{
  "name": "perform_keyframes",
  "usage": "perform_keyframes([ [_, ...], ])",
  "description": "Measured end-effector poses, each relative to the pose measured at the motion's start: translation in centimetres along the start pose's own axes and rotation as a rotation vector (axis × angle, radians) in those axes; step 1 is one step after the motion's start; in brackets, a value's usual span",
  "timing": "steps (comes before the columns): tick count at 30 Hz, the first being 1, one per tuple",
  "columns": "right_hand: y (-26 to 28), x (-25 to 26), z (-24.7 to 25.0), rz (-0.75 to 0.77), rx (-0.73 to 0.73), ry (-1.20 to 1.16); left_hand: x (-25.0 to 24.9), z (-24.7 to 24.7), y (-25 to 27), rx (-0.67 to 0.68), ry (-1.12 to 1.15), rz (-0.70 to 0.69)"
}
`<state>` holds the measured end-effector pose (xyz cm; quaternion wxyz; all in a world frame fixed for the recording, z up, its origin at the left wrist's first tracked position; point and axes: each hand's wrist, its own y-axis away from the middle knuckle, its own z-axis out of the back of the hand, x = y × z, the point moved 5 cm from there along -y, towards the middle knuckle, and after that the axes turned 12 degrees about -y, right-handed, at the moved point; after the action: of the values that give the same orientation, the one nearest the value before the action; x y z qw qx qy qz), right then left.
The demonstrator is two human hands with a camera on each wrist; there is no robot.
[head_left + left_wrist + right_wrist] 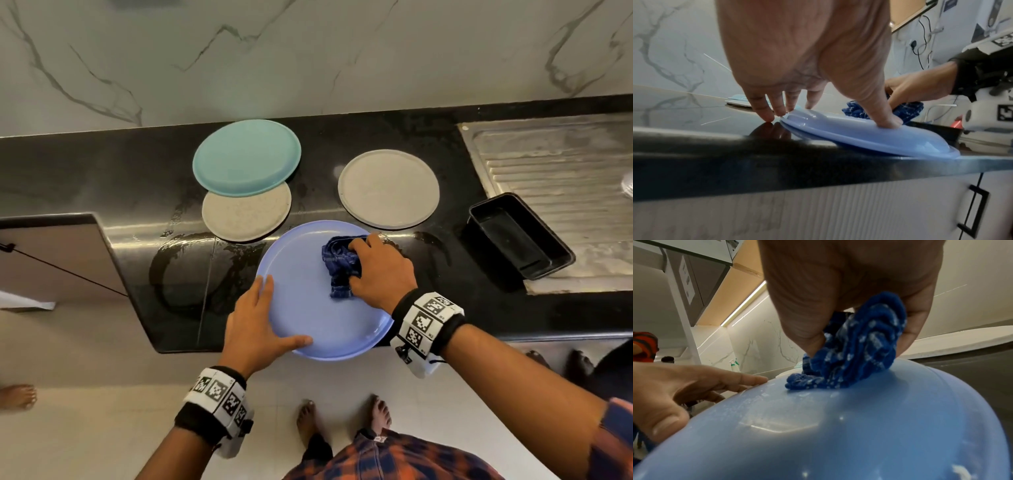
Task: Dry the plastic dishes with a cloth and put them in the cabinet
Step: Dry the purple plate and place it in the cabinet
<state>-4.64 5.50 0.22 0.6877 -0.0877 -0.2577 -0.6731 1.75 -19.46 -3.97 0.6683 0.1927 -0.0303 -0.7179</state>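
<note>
- Blue plate (308, 308) lies on the black table (102, 171) at its near edge; the near rim overhangs the edge.
- Left hand (255, 329) steadies the plate: fingers straight along the left rim, thumb pressed flat on the near rim. In the left wrist view the fingertips (768, 117) touch the table just beside the rim. Nothing is clasped.
- Right hand (380, 270) clutches a bunched dark blue cloth (340, 265), thumb and fingers curled round it, and presses it on the plate's far right part.
- Right wrist view: the cloth (849, 353) touches the plate (838, 434); droplets and glare show on the surface.
- Teal plate (246, 157) sits behind, overlapping a grey plate (246, 216).
- Second grey plate (388, 188) lies apart, right of those two.
- Black tray (520, 240) rests on the edge of the steel drainboard (565, 171), far right.
- Wet patches show on the table left of the blue plate.
- Cabinet door with a black handle (974, 211) sits below the table.
</note>
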Motion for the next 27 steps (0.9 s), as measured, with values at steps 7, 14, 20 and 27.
perform_keyframes([
  [7, 2.6, 0.8, -1.4, 0.144, 0.062, 0.101, -1.0, 0.6, -0.6, 0.056, -0.036, 0.002],
  [14, 0.1, -2.4, 1.4, -0.009, 0.018, 0.096, -1.0, 0.5, -0.4, 0.053, -0.023, -0.018],
  [20, -6.7, 3.3, 0.4, -0.033, 0.028, 0.133, -1.0, 0.6, -0.5, 0.032, -0.037, -0.024],
  [27, 1.8, 7.1, -4.7, 0.29, 0.092, 0.188, -0.6, 0.4, -0.3, -0.011, 0.051, -0.011],
])
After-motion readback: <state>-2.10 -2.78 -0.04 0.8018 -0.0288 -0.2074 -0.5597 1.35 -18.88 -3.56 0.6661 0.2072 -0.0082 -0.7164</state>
